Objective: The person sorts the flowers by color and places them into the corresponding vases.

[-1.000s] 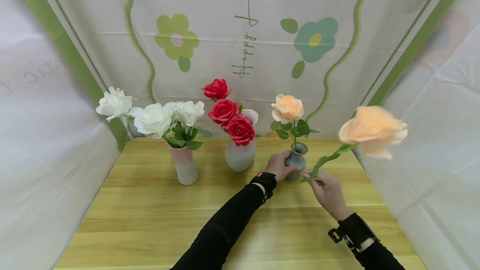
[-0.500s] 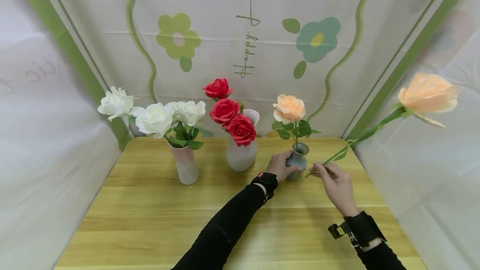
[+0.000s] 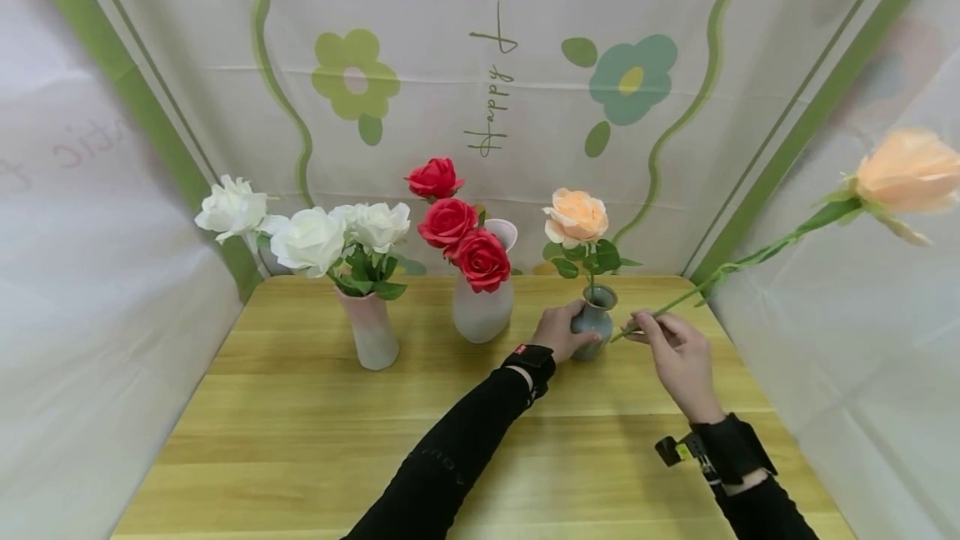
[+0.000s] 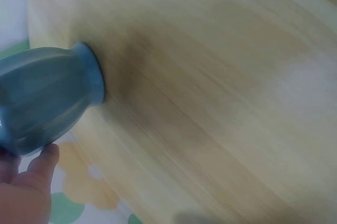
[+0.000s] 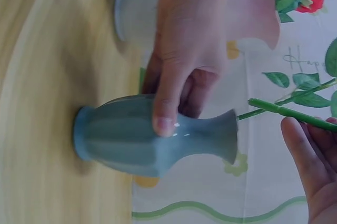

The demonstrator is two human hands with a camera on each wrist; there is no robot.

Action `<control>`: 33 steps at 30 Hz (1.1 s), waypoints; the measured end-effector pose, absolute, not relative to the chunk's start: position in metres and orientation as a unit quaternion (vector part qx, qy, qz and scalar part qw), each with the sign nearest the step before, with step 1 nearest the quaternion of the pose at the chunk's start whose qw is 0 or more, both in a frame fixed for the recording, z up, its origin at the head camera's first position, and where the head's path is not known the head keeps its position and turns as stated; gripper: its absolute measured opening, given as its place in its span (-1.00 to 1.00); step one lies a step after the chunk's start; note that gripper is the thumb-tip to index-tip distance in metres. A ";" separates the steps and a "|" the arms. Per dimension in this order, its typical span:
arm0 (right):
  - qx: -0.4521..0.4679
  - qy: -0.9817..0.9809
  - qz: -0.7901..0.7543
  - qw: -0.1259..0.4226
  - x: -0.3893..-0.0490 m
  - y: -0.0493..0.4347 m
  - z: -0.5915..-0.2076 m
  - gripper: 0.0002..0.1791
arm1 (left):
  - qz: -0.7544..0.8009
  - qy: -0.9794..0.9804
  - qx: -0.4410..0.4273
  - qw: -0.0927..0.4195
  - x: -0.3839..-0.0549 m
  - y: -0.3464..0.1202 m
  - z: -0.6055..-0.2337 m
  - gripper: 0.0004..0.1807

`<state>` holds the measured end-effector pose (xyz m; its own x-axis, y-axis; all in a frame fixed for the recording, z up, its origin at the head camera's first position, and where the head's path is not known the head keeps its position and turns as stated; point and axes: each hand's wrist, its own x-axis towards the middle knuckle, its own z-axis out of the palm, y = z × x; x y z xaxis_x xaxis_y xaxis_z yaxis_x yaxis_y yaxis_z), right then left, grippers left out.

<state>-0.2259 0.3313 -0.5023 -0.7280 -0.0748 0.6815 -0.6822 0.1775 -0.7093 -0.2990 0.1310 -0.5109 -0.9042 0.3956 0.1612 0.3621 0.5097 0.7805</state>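
Observation:
A small blue-grey vase [image 3: 597, 322] stands upright on the wooden table, one peach rose [image 3: 576, 217] rising from its mouth. My left hand [image 3: 557, 333] grips it from the left, thumb across the fluted body [image 5: 137, 140] in the right wrist view. Just right of the vase, my right hand [image 3: 684, 363] pinches a second peach rose [image 3: 903, 175] near the lower end of its stem. This rose leans far to the right, its bloom cut by the head view's edge. In the right wrist view the cut stem end [image 5: 263, 105] overlaps the standing rose's stem, beyond the vase mouth.
Left of my left hand stands a pale vase [image 3: 482, 319] with red roses [image 3: 480, 259]. Farther left, a pink-and-white vase [image 3: 372, 340] bears white roses [image 3: 307, 240]. Printed white cloth [image 3: 420, 107] hangs behind the wooden table [image 3: 322, 448] and at both sides.
The held rose's bloom has swung right and upward, leaving its stem slanting lower. My right hand has shifted slightly right and away from me. My left hand stays on the vase.

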 end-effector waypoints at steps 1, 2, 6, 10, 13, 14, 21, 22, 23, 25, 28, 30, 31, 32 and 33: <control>0.271 -0.714 0.591 0.261 -0.234 0.338 -0.512 -0.74 | 0.445 0.868 0.218 0.019 -0.299 0.131 -0.511 -0.36; 0.277 -0.698 0.609 0.256 -0.238 0.341 -0.514 -0.73 | 0.445 0.868 0.219 0.018 -0.299 0.131 -0.511 -0.36; 0.270 -0.671 0.644 0.250 -0.243 0.336 -0.503 -0.72 | 0.445 0.868 0.221 0.014 -0.299 0.130 -0.511 -0.36; 0.225 -0.681 0.647 0.257 -0.228 0.312 -0.464 -0.76 | 0.445 0.867 0.224 0.009 -0.300 0.130 -0.512 -0.36; 0.164 -0.722 0.620 0.260 -0.216 0.296 -0.437 -0.75 | 0.447 0.865 0.228 0.008 -0.300 0.129 -0.512 -0.37; 0.154 -0.726 0.618 0.260 -0.216 0.295 -0.435 -0.75 | 0.447 0.865 0.230 0.008 -0.299 0.129 -0.512 -0.38; 0.169 -0.667 0.677 0.260 -0.234 0.303 -0.452 -0.76 | 0.448 0.863 0.233 0.005 -0.299 0.130 -0.513 -0.39; 0.169 -0.662 0.682 0.262 -0.236 0.303 -0.453 -0.76 | 0.447 0.863 0.234 0.004 -0.299 0.130 -0.513 -0.39; 0.163 -0.661 0.683 0.265 -0.238 0.304 -0.453 -0.75 | 0.446 0.864 0.234 0.003 -0.299 0.130 -0.513 -0.39; 0.152 -0.661 0.684 0.268 -0.243 0.304 -0.453 -0.72 | 0.444 0.865 0.234 0.003 -0.299 0.130 -0.513 -0.39; 0.114 -0.681 0.667 0.281 -0.237 0.295 -0.436 -0.70 | 0.440 0.867 0.235 0.003 -0.299 0.130 -0.514 -0.39; 0.105 -0.682 0.666 0.283 -0.237 0.292 -0.432 -0.72 | 0.439 0.867 0.236 0.002 -0.300 0.129 -0.514 -0.39; 0.102 -0.680 0.667 0.286 -0.239 0.291 -0.432 -0.72 | 0.440 0.866 0.237 0.002 -0.300 0.129 -0.514 -0.39; 0.100 -0.679 0.667 0.289 -0.240 0.290 -0.431 -0.73 | 0.441 0.866 0.237 0.001 -0.300 0.129 -0.514 -0.39; 0.100 -0.677 0.669 0.289 -0.240 0.289 -0.431 -0.75 | 0.441 0.865 0.237 0.001 -0.300 0.129 -0.514 -0.39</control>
<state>-0.2404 0.2894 -0.4311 -0.8123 0.2511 0.5264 -0.5232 0.0852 -0.8480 -0.2999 0.1285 -0.5143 -0.8873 0.4121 0.2071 0.4097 0.4981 0.7642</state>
